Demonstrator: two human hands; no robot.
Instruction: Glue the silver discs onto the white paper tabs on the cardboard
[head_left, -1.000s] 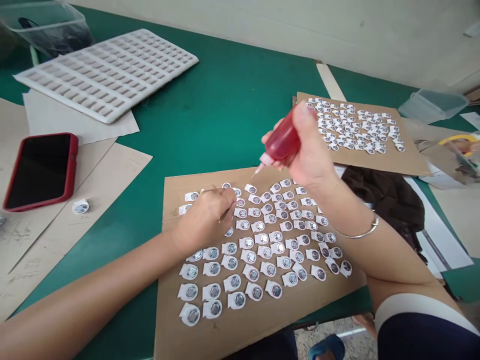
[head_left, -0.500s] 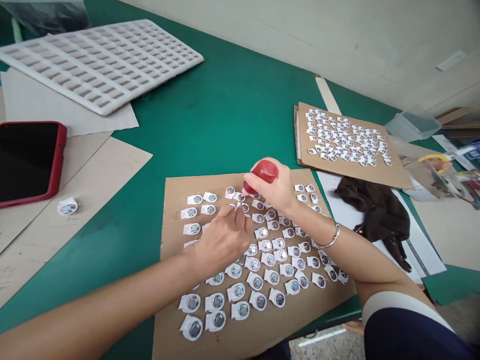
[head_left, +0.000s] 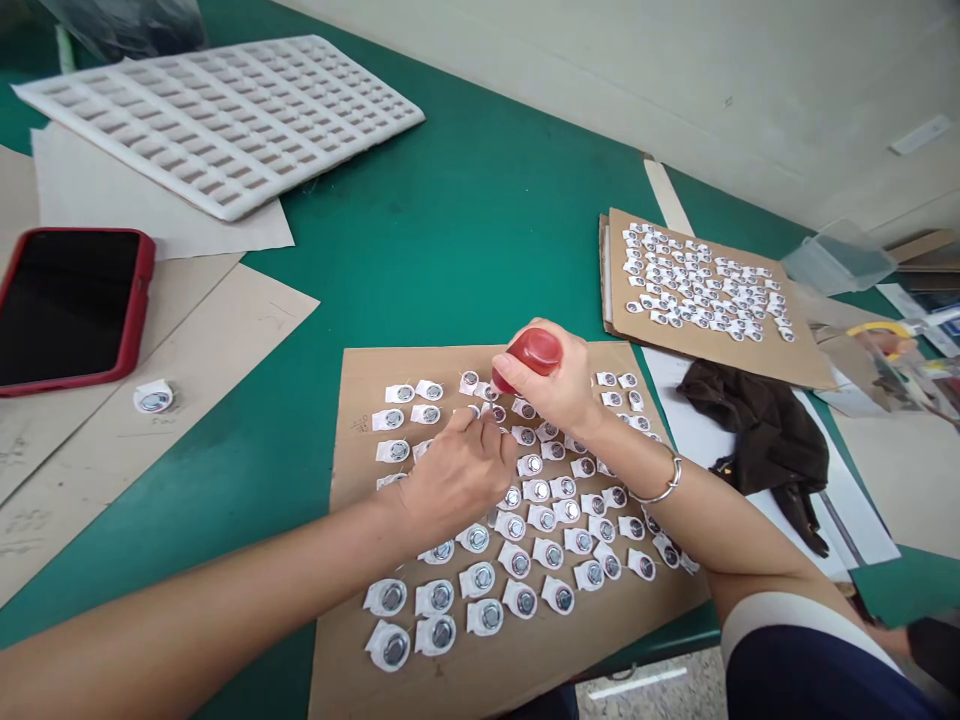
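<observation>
My right hand point(head_left: 555, 385) is wrapped round a shiny red squeeze bottle point(head_left: 536, 358), tilted with its narrow end down over the far rows of the cardboard sheet point(head_left: 360, 390). Close beside it, my left hand point(head_left: 465, 470) is closed, its fingers curled down by the bottle's tip. What those fingers pinch is hidden; a small greyish end point(head_left: 492, 517) shows below the hand. Rows of small white tabs with round silver discs point(head_left: 484, 615) cover the sheet, some under my hands.
A second cardboard sheet point(head_left: 787, 365) with similar pieces lies at the right, near a dark brown cloth point(head_left: 757, 440) and a clear plastic box point(head_left: 840, 258). To the left are a red-cased phone point(head_left: 75, 310), one loose tab point(head_left: 154, 397) and a white grid tray point(head_left: 225, 120).
The view has shifted slightly, so the surroundings appear a little further right. Both hands keep nearly the same place over the sheet, and the red bottle stays in my right hand.
</observation>
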